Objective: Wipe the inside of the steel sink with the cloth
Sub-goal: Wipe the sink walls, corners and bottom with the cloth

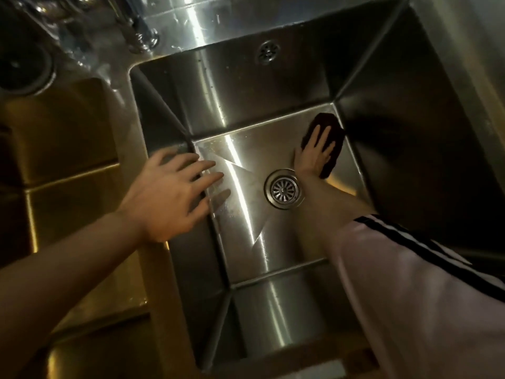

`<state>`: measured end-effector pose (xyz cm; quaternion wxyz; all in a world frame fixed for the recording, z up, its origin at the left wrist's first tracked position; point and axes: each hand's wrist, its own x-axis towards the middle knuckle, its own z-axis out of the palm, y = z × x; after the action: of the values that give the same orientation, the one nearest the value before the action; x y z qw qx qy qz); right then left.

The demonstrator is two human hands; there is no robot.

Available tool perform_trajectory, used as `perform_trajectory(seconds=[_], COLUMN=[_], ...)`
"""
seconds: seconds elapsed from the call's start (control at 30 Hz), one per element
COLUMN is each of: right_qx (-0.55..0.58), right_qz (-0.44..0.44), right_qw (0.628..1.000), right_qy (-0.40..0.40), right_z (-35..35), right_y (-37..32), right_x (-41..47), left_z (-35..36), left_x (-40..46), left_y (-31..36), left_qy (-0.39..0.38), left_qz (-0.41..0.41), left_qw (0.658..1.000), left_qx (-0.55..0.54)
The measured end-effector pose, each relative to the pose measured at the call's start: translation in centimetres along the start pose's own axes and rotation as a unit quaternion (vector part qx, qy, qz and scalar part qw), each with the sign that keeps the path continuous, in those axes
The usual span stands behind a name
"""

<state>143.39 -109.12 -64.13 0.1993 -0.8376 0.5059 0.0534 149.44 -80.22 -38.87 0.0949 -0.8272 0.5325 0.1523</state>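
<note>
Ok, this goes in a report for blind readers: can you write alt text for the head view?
Seen from above, a person's right hand presses a dark cloth flat on the floor of a steel sink, in the far right corner just past the drain. The left hand hangs open over the sink's left edge, holding nothing.

Dim, warm-tinted kitchen scene, light falling from above. Bright glare streaks run down back wall and floor of steel sink [273, 77], strongest at upper centre of frame. Right wall of basin lost in deep shadow; dark cloth [326, 138] nearly merges with it. Yellow cast on counter [68, 173] at left. Upper left corner blurred, smeared. Left hand [169, 192] soft with motion blur. Wide-angle bending tilts sink edges toward frame corners.
</note>
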Motion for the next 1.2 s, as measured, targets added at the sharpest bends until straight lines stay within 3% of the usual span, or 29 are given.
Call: perform_trajectory(seconds=[0.2, 0.53, 0.67, 0.83, 1.0, 1.2], right_qx=[0.008, 0.048, 0.050, 0.060, -0.027, 0.007], right_qz=[0.001, 0.077, 0.015, -0.093, -0.169, -0.049], right_qw=[0.999, 0.995, 0.998, 0.994, 0.984, 0.993], right_qy=[0.046, 0.039, 0.041, -0.010, -0.045, -0.110], right_z=[-0.7, -1.6, -1.8, -2.2, -3.6, -3.7], right_y=[-0.6, -2.5, -1.2, 0.4, 2.1, 1.0], right_x=[3.3, 5.4, 4.5, 4.2, 5.5, 4.2], left_z=[0.1, 0.0, -0.3, 0.1, 0.9, 0.6], left_x=[-0.2, -0.1, -0.2, -0.4, -0.1, 0.1], left_y=[0.2, 0.1, 0.1, 0.2, 0.3, 0.4], left_qy=[0.002, 0.017, 0.013, 0.049, 0.067, 0.043], left_qz=[-0.019, -0.033, -0.031, -0.027, -0.059, -0.078], left_qw=[1.000, 0.999, 0.999, 0.998, 0.996, 0.995], left_qx=[0.007, -0.006, 0.002, 0.008, -0.004, 0.052])
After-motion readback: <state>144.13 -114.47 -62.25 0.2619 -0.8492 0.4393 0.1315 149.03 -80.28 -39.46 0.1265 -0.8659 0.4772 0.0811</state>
